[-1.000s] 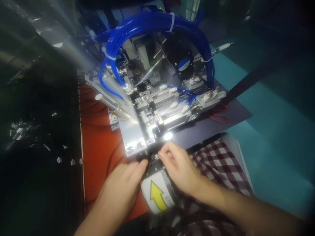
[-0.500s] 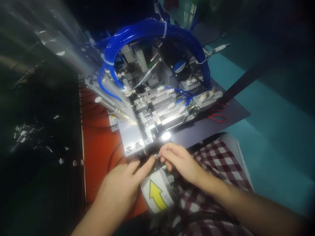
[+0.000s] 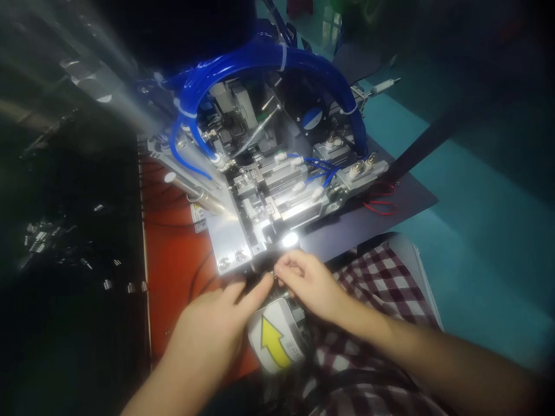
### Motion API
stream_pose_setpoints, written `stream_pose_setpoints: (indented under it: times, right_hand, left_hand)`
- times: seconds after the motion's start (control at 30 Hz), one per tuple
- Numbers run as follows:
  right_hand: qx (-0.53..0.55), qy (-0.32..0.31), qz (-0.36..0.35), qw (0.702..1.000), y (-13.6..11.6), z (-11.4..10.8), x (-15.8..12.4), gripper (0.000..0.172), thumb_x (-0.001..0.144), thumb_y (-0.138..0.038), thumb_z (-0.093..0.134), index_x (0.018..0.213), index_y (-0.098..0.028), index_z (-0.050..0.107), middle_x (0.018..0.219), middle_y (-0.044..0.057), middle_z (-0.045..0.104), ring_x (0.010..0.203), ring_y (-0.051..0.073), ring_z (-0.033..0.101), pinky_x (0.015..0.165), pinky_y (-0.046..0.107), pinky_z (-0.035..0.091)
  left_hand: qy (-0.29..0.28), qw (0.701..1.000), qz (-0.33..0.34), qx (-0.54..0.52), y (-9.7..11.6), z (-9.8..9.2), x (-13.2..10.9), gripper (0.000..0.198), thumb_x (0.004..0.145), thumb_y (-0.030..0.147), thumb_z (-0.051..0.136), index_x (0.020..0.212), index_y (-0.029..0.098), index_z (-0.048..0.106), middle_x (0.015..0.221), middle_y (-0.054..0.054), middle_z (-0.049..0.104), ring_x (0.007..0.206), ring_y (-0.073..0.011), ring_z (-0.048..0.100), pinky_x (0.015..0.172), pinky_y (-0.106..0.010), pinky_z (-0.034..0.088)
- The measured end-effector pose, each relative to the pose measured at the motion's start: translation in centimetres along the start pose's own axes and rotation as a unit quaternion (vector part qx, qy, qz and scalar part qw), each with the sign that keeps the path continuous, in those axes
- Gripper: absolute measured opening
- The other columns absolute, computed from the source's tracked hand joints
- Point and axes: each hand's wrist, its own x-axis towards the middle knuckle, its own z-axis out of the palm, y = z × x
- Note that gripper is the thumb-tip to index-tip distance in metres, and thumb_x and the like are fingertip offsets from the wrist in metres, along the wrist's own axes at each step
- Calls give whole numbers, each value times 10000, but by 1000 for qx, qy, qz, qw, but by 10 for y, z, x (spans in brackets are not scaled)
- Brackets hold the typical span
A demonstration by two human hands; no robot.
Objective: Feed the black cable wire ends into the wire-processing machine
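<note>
My right hand (image 3: 310, 283) is closed in a pinch at the front of the machine (image 3: 277, 214), around a small metal piece (image 3: 274, 274) that barely shows. The tip of my left hand's (image 3: 214, 326) thumb or finger touches the same spot from the left. The fingers of my left hand are apart, and some of them are hidden by the machine's front edge. Just below both hands sits a white label with a yellow arrow (image 3: 272, 341) on a rounded part.
Thick blue tubes (image 3: 260, 55) arch over the machine. Small metal pieces (image 3: 41, 236) lie scattered on the dark surface at the left. A metal post (image 3: 195, 190) stands over the orange surface (image 3: 169, 248). Red wires (image 3: 381, 205) lie at the right.
My right hand has moved slightly left, closer to my left fingertip, and the small piece is now more covered. The whole view has shifted a little.
</note>
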Motion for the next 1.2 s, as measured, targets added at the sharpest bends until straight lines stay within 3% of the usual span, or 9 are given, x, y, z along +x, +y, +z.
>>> stream_pose_setpoints:
  times: [0.1, 0.27, 0.47, 0.63, 0.87, 1.07, 1.2]
  right_hand:
    - [-27, 18, -17, 999, 6, 2, 1, 181, 892, -291, 515, 744, -187, 516, 600, -43, 494, 536, 106, 462, 511, 238, 363]
    - [113, -4, 71, 991, 11, -5, 2, 250, 928, -279, 423, 742, -154, 532, 663, -17, 551, 482, 72, 461, 515, 231, 377]
    - [116, -4, 35, 993, 4, -6, -6, 198, 894, -277, 484, 756, -155, 557, 645, -34, 541, 505, 77, 465, 537, 232, 394]
    - [97, 3, 45, 994, 0, 1, -5, 90, 810, -188, 572, 730, -162, 539, 567, -66, 471, 511, 83, 443, 485, 215, 346]
    - [-20, 22, -25, 999, 5, -5, -8, 66, 809, -181, 579, 746, -163, 569, 561, -60, 477, 520, 88, 452, 497, 221, 348]
    - [71, 6, 22, 997, 2, -7, -7, 82, 842, -213, 543, 803, -151, 579, 669, -25, 573, 528, 83, 495, 517, 222, 391]
    - [97, 21, 41, 994, -2, 0, -2, 156, 838, -240, 566, 707, -154, 561, 566, -53, 524, 486, 77, 471, 512, 219, 391]
  left_hand:
    - [43, 999, 3, -29, -3, 11, -2, 649, 814, 57, 376, 1395, 340, 433, 877, -21, 651, 600, -165, 565, 491, -254, 380]
    - [94, 992, 2, -84, -7, 23, -6, 603, 855, 80, 339, 1390, 348, 415, 789, -4, 621, 627, -167, 574, 503, -241, 396]
    - [143, 982, -5, -121, -8, 21, -5, 354, 883, 133, 392, 1190, 214, 549, 871, -23, 717, 682, -187, 644, 567, -269, 489]
    - [146, 983, -9, -115, -9, 17, -3, 275, 891, 160, 400, 1098, 180, 581, 903, -45, 736, 729, -203, 682, 614, -291, 537]
    - [139, 982, -13, -124, -9, 12, -2, 275, 889, 154, 385, 1069, 180, 591, 864, -43, 738, 696, -197, 685, 576, -281, 543]
    - [136, 983, -10, -122, -8, 9, -1, 276, 886, 151, 382, 1058, 179, 596, 859, -47, 737, 694, -200, 686, 567, -280, 540]
    - [136, 982, -13, -132, -8, 14, -3, 271, 896, 161, 388, 1079, 188, 586, 883, -42, 732, 718, -198, 681, 596, -281, 537]
